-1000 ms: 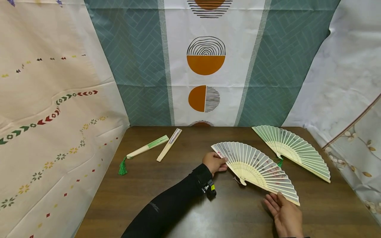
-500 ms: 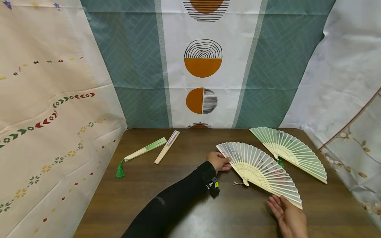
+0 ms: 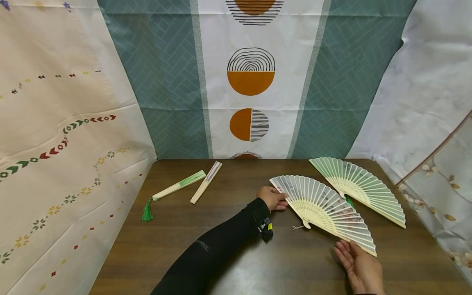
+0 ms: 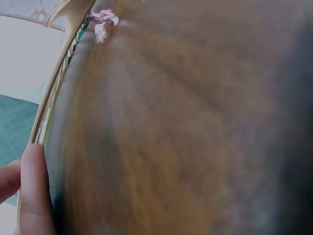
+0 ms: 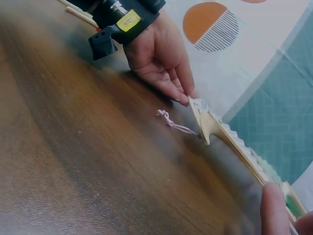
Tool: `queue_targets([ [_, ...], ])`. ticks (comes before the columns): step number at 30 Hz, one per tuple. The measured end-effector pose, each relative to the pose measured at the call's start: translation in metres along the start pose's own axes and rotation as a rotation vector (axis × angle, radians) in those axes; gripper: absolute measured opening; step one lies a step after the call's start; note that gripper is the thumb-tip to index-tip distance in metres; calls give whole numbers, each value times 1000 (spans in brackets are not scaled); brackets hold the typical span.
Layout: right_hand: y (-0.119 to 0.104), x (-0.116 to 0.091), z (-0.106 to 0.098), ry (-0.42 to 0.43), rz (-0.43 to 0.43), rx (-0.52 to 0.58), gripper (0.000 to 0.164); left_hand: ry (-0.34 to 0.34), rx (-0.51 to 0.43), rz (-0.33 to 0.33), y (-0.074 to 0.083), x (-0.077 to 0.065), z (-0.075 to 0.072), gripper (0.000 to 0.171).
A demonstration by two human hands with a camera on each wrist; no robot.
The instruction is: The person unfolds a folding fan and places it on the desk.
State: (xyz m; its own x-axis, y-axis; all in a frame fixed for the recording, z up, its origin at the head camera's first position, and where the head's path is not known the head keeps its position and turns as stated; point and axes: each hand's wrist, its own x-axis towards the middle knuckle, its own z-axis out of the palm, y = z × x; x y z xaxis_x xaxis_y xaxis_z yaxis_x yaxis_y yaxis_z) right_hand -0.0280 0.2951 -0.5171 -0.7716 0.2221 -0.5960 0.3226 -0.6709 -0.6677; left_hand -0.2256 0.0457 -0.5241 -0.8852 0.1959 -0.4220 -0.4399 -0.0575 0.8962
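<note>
A white folding fan [image 3: 324, 207] is spread wide over the right half of the table, with pale wooden ribs and a faint floral print. My left hand [image 3: 272, 198] pinches its left outer rib between thumb and fingers. At the other end, my right hand [image 3: 361, 264] pinches the right outer rib. A short pinkish cord [image 5: 168, 120] hangs from the fan's pivot, just above or on the wood; I cannot tell which. The left wrist view shows my left fingers [image 4: 34, 191] against the rib. Behind lies an open green folding fan [image 3: 359, 186], partly overlapped in view.
Two folded fans lie at the back left: a green folded fan [image 3: 179, 185] with a green tassel [image 3: 147, 211], and a white folded fan [image 3: 206, 182] close to its tip. The brown table [image 3: 236, 262] ends at patterned cloths [image 3: 254, 82] behind and at both sides.
The white fan and both hands have shifted slightly right relative to the table. The cord at its pivot now lies out to the left. Both hands keep their hold.
</note>
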Motion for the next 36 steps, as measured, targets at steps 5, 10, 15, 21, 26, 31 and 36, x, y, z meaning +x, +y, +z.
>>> queue_targets([
  [5,-2,0,3,6,-13,12,43,1,6,3,9,-12,0,12],
  [10,-1,1,5,50,-24,49,43,7,-3,-4,13,-18,0,15],
  [15,-1,3,7,82,-37,56,43,11,-12,5,13,-18,-1,15],
  [21,-2,3,6,80,-23,57,45,40,59,10,13,-16,3,10],
  [26,-5,-1,7,92,-5,33,29,58,97,23,14,-12,4,10],
  [31,-9,-5,2,60,65,2,20,70,108,19,12,-8,3,9],
  [36,-10,-8,-9,1,116,-96,43,69,104,27,6,-16,-5,13],
])
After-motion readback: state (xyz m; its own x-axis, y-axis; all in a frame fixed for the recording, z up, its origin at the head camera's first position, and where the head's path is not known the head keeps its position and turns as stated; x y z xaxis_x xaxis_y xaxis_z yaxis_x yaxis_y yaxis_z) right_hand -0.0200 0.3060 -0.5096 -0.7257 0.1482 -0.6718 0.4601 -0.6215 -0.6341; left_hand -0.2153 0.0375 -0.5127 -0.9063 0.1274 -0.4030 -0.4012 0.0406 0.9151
